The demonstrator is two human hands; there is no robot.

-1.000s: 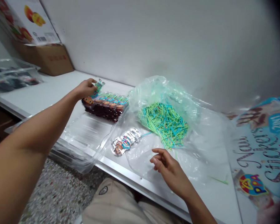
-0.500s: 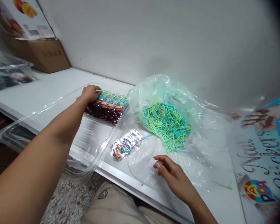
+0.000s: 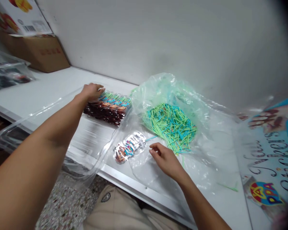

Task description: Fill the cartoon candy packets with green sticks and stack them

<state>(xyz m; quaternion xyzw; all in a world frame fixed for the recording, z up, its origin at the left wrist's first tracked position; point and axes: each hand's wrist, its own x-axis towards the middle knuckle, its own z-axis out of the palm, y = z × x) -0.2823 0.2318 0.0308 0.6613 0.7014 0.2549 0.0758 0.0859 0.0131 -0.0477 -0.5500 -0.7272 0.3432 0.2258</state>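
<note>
My left hand (image 3: pixel 93 91) reaches to the far left end of a stack of flat, shiny cartoon-printed packets (image 3: pixel 108 110). Its visible fingers are extended and slightly apart at the packets; its underside is hidden. The stack lies in a clear plastic tray (image 3: pixel 96 140). Nearer me, a single shiny packet (image 3: pixel 128 148) with a cartoon figure lies just outside the tray, a blue stick (image 3: pixel 151 138) by its upper end. To its right, my right hand (image 3: pixel 166 161) hovers with loosely curled fingers and nothing visible in them. Behind, a plastic bag (image 3: pixel 156 86) spills green and blue sticks (image 3: pixel 169 127).
A cardboard box (image 3: pixel 42 56) stands at the back left under a fruit-printed box (image 3: pixel 26 19). Another clear container (image 3: pixel 8 73) with dark contents sits at far left. A printed sticker sheet (image 3: pixel 266 159) lies at right. The white wall (image 3: pixel 146 38) bounds the table's back.
My right hand has moved up and left, closer to the single packet. My left hand has shifted slightly at the stack's end. The view has tilted a little.
</note>
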